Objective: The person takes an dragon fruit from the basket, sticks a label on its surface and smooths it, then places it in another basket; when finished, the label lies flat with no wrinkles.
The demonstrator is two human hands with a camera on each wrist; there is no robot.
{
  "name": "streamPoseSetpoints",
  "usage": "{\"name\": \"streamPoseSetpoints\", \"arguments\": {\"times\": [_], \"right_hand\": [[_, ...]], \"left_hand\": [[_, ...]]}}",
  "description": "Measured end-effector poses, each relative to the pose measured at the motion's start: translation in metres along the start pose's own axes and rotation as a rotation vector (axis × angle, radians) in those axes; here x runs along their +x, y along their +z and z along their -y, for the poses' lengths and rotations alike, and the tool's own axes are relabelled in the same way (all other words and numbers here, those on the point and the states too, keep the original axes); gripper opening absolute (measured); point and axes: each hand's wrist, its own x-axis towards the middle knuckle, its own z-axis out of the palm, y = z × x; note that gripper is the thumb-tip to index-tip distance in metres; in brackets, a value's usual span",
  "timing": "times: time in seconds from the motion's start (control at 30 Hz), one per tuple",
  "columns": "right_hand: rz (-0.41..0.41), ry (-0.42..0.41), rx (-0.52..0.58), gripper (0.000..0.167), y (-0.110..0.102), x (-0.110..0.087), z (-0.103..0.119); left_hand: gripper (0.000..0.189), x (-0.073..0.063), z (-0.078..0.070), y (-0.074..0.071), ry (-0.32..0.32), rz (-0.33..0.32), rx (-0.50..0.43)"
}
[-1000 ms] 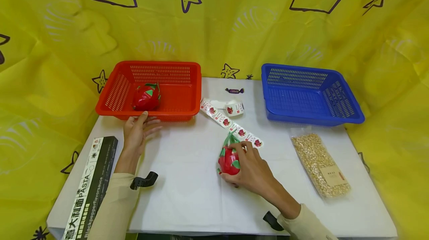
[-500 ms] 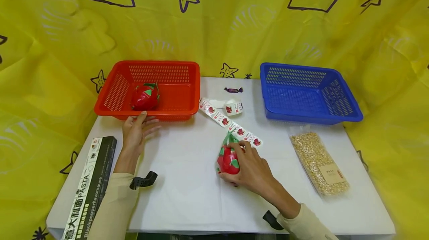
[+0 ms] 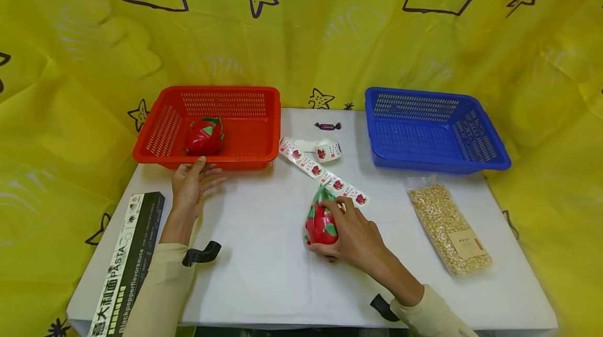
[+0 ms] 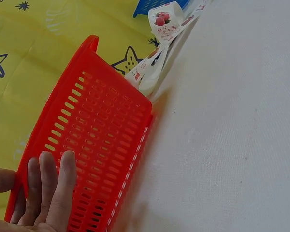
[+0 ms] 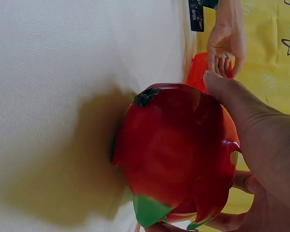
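Near the middle of the table my right hand grips a red dragon fruit with green scales and a long green tip. In the right wrist view the dragon fruit has a dark stub at one end, and the thumb and fingers go round it. At the left, my left hand holds the front rim of a red plastic basket. The left wrist view has its thumb over the rim and the fingers along the outer wall of the basket. Inside that basket lies another dragon fruit.
A roll of dragon fruit stickers trails a strip across the table. Behind it lies a purple-wrapped candy. On the right are a blue basket and a bag of grains. A pasta box lies along the left edge.
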Motion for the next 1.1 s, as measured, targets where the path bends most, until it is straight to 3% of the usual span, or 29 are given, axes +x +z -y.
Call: {"name": "streamPoseSetpoints", "arguments": {"times": [0.23, 0.37, 0.73, 0.97, 1.1], "right_hand": [[-0.003, -0.003, 0.009, 0.093, 0.000, -0.001, -0.002], [0.003, 0.012, 0.017, 0.095, -0.001, -0.001, -0.002], [0.024, 0.026, 0.033, 0.099, -0.004, 0.000, -0.004], [-0.039, 0.018, 0.066, 0.092, -0.014, 0.001, -0.013], [-0.125, 0.000, 0.080, 0.082, -0.023, 0.006, -0.023]], "left_hand": [[0.027, -0.001, 0.001, 0.000, -0.004, 0.005, 0.007], [0.028, -0.001, 0.001, -0.001, -0.059, 0.025, 0.048], [0.054, -0.007, 0.003, 0.002, -0.140, 0.243, 0.293], [0.051, -0.016, 0.018, 0.024, -0.149, 0.395, 0.502], [0.045, -0.022, 0.030, 0.045, -0.106, 0.489, 0.639]]}}
